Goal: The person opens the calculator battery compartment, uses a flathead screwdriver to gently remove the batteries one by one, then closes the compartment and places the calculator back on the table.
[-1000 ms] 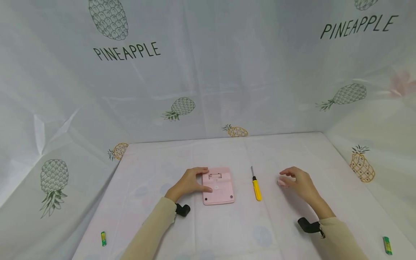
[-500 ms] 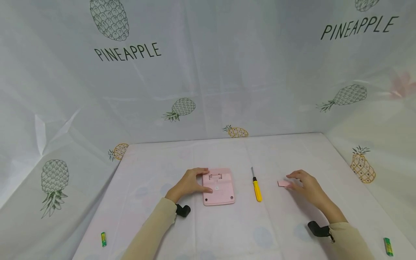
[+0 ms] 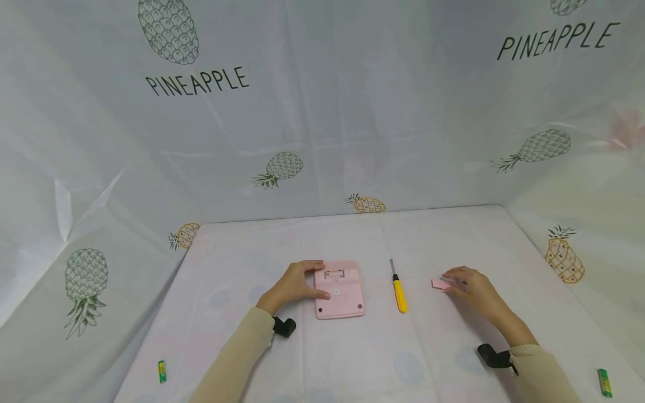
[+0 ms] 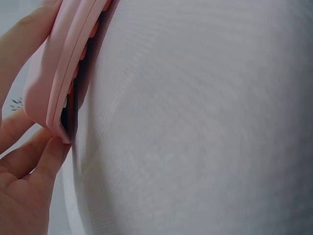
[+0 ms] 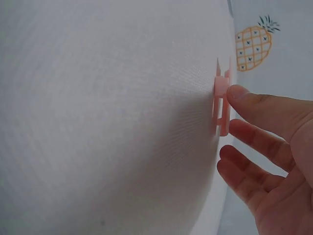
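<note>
A pink calculator (image 3: 347, 302) lies back side up on the table, its battery compartment (image 3: 334, 274) uncovered and no batteries visible inside. My left hand (image 3: 296, 281) grips its left side, with the thumb on the back and fingers at the far edge. In the left wrist view, the calculator's (image 4: 41, 93) keys face the tabletop. To the right, my right hand (image 3: 476, 288) holds a small pink battery cover (image 3: 440, 284) at the table surface between thumb and index finger. The right wrist view shows the cover's (image 5: 221, 88) clips, with the other fingers loosely bent below.
A yellow-handled screwdriver (image 3: 399, 295) lies between the two hands, tip pointing away. One green battery (image 3: 162, 371) is at the front left and another battery (image 3: 604, 383) at the front right. A pineapple-print cloth (image 3: 322, 112) hangs behind the table.
My right hand has drawn back slightly toward the lower right, and the battery cover has shifted and turned a little with it. The left hand and the calculator stay in place.
</note>
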A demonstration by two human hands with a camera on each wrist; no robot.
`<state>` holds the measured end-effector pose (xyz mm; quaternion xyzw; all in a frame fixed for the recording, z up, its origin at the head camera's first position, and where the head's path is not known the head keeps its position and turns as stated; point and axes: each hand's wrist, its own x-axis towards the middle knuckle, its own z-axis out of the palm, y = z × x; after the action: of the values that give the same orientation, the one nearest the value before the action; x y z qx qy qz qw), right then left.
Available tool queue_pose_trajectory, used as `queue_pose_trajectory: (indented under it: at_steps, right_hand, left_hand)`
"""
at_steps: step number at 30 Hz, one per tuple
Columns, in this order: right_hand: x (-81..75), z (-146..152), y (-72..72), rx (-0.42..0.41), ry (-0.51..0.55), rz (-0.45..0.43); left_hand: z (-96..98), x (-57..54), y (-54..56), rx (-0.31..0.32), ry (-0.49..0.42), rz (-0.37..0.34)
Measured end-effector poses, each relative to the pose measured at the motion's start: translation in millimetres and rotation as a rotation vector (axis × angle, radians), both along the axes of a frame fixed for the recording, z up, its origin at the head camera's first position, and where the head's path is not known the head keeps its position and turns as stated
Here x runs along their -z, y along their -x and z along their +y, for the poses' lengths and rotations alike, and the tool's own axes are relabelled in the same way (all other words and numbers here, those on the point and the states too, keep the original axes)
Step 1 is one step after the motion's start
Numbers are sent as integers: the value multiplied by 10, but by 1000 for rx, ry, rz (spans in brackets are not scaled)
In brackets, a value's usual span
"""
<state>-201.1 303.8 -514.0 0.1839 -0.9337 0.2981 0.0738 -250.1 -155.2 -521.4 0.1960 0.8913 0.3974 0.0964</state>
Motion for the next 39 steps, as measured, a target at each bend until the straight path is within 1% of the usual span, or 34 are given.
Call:
queue_pose_trajectory:
  at_steps: [6, 13, 18, 24, 29, 34, 39]
  right_hand:
    - [5, -1, 1, -13, 1, -17]
    - [58, -27, 28, -45, -59, 50]
    - [58, -52, 34, -45, -83, 26]
    - [62, -61, 59, -47, -120, 40]
    - [65, -66, 51, -45, -108, 52]
    - [56, -69, 48, -45, -95, 37]
    - [54, -69, 58, -51, -78, 66]
  left_hand:
    - [2, -11, -15, 0, -5, -1]
    - [0, -6, -16, 1, -3, 3]
    - [-2, 4, -11, 6, -8, 4]
    - [-4, 12, -2, 11, -1, 14]
    - [-8, 12, -7, 12, -1, 9]
    - [-10, 24, -2, 15, -5, 16]
    - [-9, 21, 0, 13, -7, 22]
